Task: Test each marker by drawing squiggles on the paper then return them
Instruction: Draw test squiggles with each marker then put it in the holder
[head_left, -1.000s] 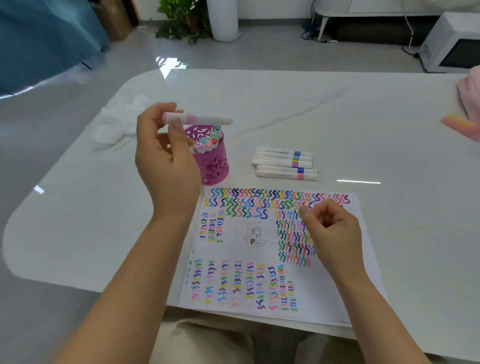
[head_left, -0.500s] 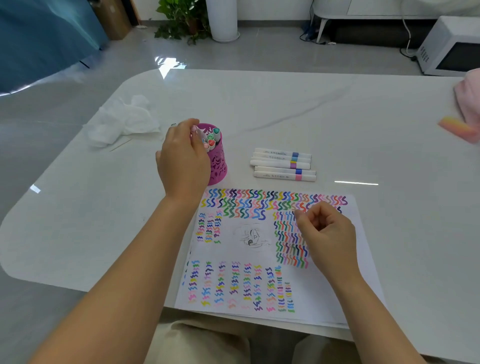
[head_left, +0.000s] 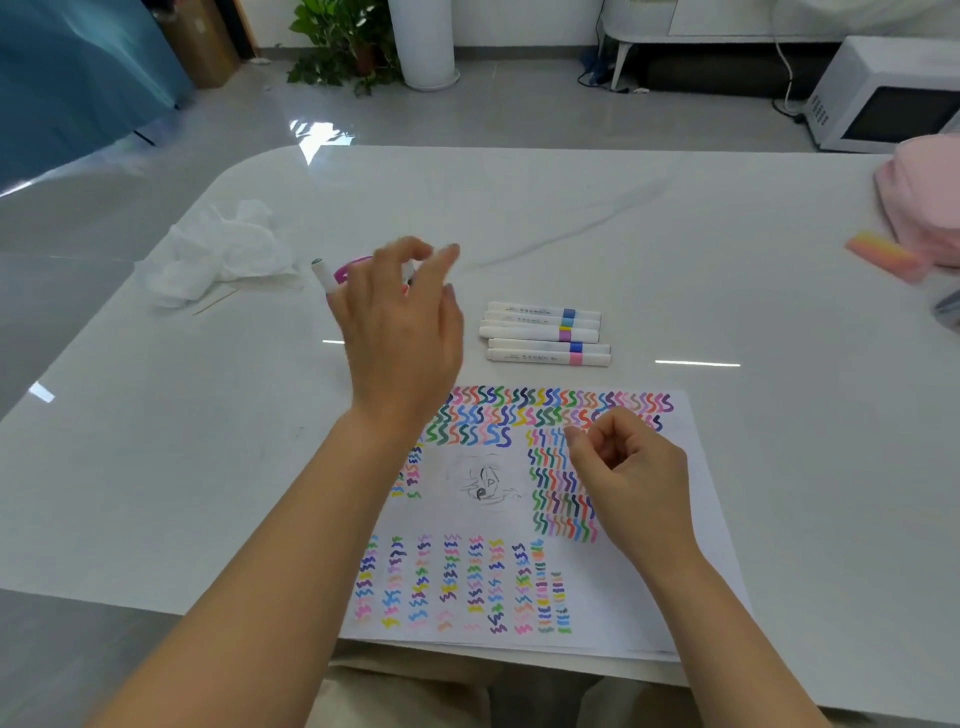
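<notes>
L hand (head_left: 400, 332) grips nothing: fingers spread and slack, blurred, back of hand up. It hovers over the pink pen holder (head_left: 354, 266) and hides most of it; only a bit of rim shows at the hand's left. One white marker (head_left: 322, 271) sticks up just beside the little-finger side. Its dark cap end points up and toward the table's far-left corner, long axis tilted off upright. Its lower end is hidden behind the hand, so can't tell if it sits in the holder or touches the hand.

R hand (head_left: 631, 478) rests on the paper (head_left: 608, 597), fingers curled in to the palm, thumb tip by index tip, nothing seen in it. Paper lies at the near edge of the table (head_left: 675, 234), covered w/ rows of coloured squiggles and a small pencil sketch near its middle.

Five more markers (head_left: 545, 332) lie side by side just beyond the paper's far edge, right of the holder. Their long axes run parallel to the table's near edge, colour bands toward the right ends.

Crumpled tissue (head_left: 223, 254) sits toward the far-left corner, w/ a thin stick (head_left: 215, 301) just beside it. Pink-orange block (head_left: 883, 257) lies near the right edge.
</notes>
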